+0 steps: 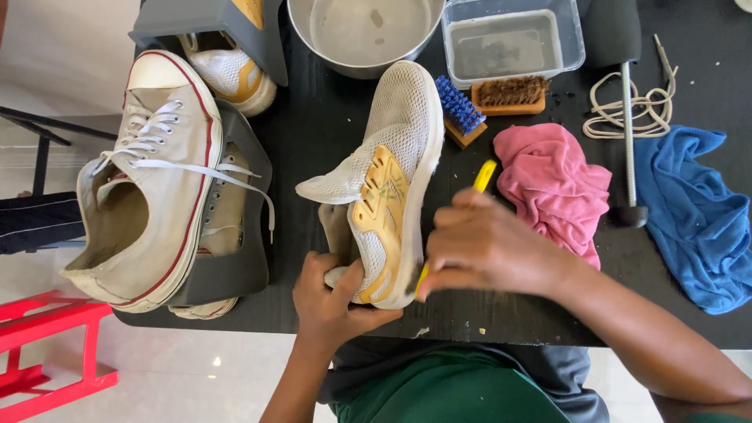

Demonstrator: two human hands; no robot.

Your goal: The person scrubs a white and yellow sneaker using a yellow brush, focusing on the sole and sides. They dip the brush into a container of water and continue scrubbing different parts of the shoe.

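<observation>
A white mesh sneaker with a gold side panel [389, 168] lies on its side on the black table [313, 141], toe pointing away. My left hand [333, 301] grips its heel from below. My right hand [486, 247] is closed around a yellow-handled brush [483, 177], whose lower end presses against the sole's edge near the heel.
A large white canvas sneaker [149, 180] rests on a grey stand at left. A steel bowl [364, 31] and a clear tub of water [513, 39] sit at the back, with a blue brush [460, 110] and wooden brush [511, 94]. Pink cloth [552, 184], blue cloth [693, 211], laces [630, 106] lie right.
</observation>
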